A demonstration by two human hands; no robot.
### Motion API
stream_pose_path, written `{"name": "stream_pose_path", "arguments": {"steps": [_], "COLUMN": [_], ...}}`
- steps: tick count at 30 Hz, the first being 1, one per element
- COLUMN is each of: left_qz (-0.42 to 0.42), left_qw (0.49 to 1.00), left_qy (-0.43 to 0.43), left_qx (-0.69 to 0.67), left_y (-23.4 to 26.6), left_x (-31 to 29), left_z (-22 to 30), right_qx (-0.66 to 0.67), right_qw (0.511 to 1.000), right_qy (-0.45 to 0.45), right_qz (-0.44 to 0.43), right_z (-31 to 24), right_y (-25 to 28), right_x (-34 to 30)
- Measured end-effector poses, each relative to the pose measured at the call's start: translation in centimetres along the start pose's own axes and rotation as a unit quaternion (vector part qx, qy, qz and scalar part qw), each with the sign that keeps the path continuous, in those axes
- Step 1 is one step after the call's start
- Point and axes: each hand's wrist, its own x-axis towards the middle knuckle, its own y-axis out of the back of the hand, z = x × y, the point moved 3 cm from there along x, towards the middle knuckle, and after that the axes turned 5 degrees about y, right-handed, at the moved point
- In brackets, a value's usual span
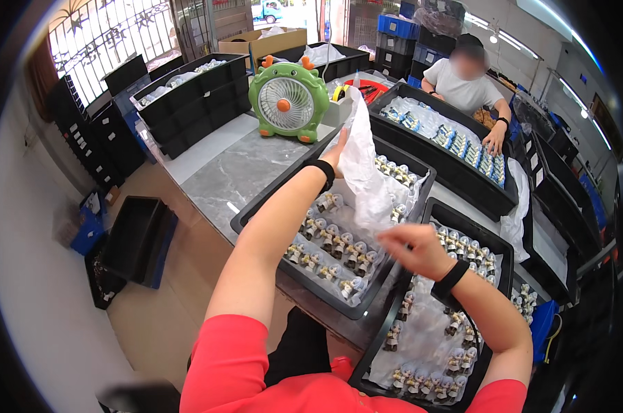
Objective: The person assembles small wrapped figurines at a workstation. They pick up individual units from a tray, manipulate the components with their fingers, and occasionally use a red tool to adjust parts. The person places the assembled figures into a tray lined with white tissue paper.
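A thin white sheet point(363, 165), soft and creased, hangs upright over the left black tray point(356, 311). My left hand point(338, 153) grips it near its upper part, and the sheet hides some of the fingers. Close to the sheet's lower end is my right hand point(421, 251); its fingertips are blurred, so whether they pinch the sheet is unclear. Rows of small painted figurines point(339, 241) with pale hair lie in the left tray on white lining. More figurines point(421, 380) line the right black tray point(364, 372), around a bare patch of white sheet.
A green fan point(289, 100) stands on the grey table point(222, 162) beyond the left tray. Across the table a person point(466, 82) reaches into a long black bin point(456, 165) of blue-and-white pieces. Black bins point(194, 93) stand at the far left; a crate point(134, 237) rests on the floor.
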Motion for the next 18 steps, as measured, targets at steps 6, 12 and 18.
{"name": "stream_pose_path", "arguments": {"steps": [6,12,18], "left_qz": [0.026,-0.168,-0.146], "left_qw": [0.971,0.964,0.965], "left_qy": [0.201,0.162,0.156], "left_qx": [0.129,0.128,0.153], "left_y": [0.3,1.5,1.0], "left_x": [-1.9,-7.2,-10.0], "left_z": [1.8,3.7,3.3], "right_qx": [-0.212,-0.247,-0.328], "right_qw": [0.954,0.913,0.862], "right_qy": [-0.078,-0.294,-0.330], "right_qz": [-0.199,-0.135,-0.202], "right_z": [2.0,11.0,11.9], "right_y": [-1.9,2.2,0.7], "right_x": [3.0,2.4,2.1]}}
